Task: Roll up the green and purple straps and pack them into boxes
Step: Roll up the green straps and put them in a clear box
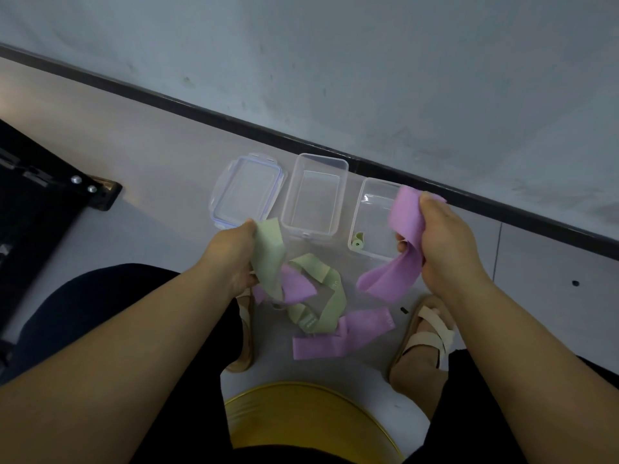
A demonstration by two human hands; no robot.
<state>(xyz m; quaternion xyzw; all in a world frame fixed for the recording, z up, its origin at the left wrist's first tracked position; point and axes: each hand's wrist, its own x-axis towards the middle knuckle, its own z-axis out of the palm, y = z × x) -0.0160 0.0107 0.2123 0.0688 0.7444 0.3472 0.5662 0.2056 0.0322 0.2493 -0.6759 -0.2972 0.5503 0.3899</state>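
Green strap is gripped by the left hand, purple strap by the right hand, near clear boxes on the floor

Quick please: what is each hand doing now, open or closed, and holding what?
Left hand: closed, gripping the green strap.
Right hand: closed, gripping the purple strap.

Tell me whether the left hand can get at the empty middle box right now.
Probably yes. The left hand hovers beside the near left corner of the middle box; the box stands open with nothing between them. The hand grips the green strap, though, so its fingers are occupied.
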